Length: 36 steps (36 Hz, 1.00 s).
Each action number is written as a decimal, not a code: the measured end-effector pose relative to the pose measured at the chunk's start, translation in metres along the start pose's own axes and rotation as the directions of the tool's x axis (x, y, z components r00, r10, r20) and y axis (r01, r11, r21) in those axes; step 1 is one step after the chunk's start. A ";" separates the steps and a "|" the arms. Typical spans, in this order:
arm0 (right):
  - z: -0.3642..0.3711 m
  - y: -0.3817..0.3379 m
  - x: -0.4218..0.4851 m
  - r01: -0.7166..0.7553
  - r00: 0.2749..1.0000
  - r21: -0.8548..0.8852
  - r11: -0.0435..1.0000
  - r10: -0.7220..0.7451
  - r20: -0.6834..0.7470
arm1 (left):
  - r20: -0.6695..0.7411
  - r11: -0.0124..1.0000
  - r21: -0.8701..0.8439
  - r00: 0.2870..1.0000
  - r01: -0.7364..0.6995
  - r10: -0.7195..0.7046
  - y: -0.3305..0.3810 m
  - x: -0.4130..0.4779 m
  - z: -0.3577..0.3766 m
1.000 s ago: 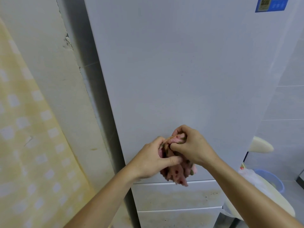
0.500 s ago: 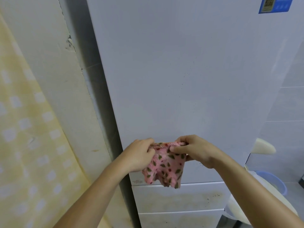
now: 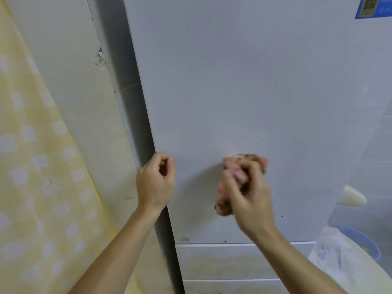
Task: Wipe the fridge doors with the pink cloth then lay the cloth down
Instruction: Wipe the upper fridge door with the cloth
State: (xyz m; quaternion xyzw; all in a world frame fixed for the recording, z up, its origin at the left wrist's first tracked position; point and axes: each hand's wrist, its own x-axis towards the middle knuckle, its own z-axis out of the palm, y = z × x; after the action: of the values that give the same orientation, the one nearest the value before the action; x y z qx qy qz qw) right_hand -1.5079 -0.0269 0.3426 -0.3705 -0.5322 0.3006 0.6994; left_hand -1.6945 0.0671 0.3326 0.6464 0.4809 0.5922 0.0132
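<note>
Your left hand let go, fingers curled empty; your right hand alone gripped the bunched pink cloth, ready for wiping.

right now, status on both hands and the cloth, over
Left hand empty, fingers curled, at left edge of upper fridge door. Right hand grips bunched pink cloth at that door, blurred. Dark specks low on door.

The upper fridge door gives wide smooth room up high. A blue sticker sits in its top right corner. The wall stands close on the left, leaving little room there. Low on the right, a blue tub and plastic bag crowd in.
</note>
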 end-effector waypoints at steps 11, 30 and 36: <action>-0.003 0.112 0.022 0.511 0.712 -0.853 0.106 -0.608 0.352 | -0.147 0.982 0.137 0.978 -0.131 0.151 -0.049 0.019 -0.025; 0.068 0.044 0.119 0.467 0.562 -0.883 -0.056 -0.752 0.345 | -0.124 0.764 0.497 0.838 -0.411 0.532 -0.107 0.049 -0.016; 0.086 0.055 0.114 0.434 0.565 -0.897 -0.085 -0.750 0.344 | -0.141 0.761 0.484 0.820 -0.431 0.554 -0.113 0.051 -0.011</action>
State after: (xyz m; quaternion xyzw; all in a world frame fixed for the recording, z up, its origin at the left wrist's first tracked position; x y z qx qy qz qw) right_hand -1.5638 0.1132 0.3696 -0.4583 -0.5997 -0.4749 0.4525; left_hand -1.7801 0.1540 0.3085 0.6480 0.4075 0.5367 -0.3549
